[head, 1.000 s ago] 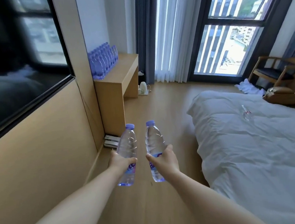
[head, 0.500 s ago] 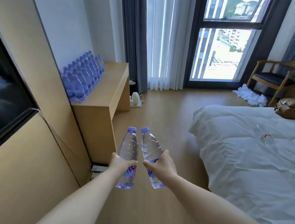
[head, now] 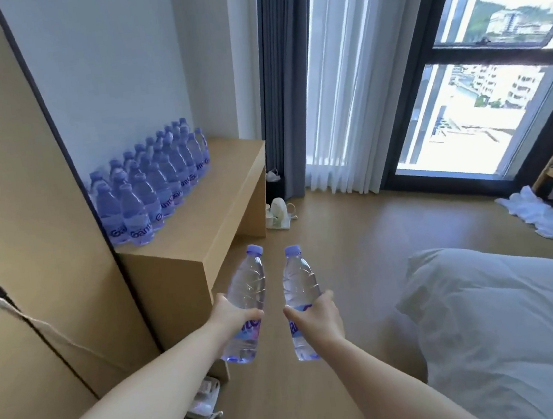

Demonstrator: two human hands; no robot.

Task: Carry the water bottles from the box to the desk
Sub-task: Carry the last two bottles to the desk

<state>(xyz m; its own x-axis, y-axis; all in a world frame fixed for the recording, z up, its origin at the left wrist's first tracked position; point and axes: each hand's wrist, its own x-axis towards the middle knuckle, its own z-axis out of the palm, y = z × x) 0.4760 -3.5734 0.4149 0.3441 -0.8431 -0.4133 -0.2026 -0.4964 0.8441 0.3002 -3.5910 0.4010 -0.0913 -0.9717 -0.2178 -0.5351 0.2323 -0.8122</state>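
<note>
Now I'm much closer to the desk than a second ago: its tabletop (head: pixel 201 224) has swung from the far left of my view to just ahead and left of my arms, and the bed (head: pixel 508 320) has slid off to the right. I judge that as the end of the carry, with setting down next.

My left hand (head: pixel 233 314) is wrapped tight around the label band of the left bottle (head: pixel 246 302), and my right hand (head: pixel 316 315) is closed the same way around the right bottle (head: pixel 301 299). Both bottles hang in the air over the floor, just short of the tabletop's near corner, tilted slightly with caps pointing away from me. They sit near each other but not touching.

Each is clear ribbed plastic, full of water, with a pale purple cap and a purple-lettered label partly hidden by my fingers. On the tabletop, rows of bottles (head: pixel 154 181) already stand upright against the wall, leaving bare wood along the front edge. The box isn't in view.
</note>
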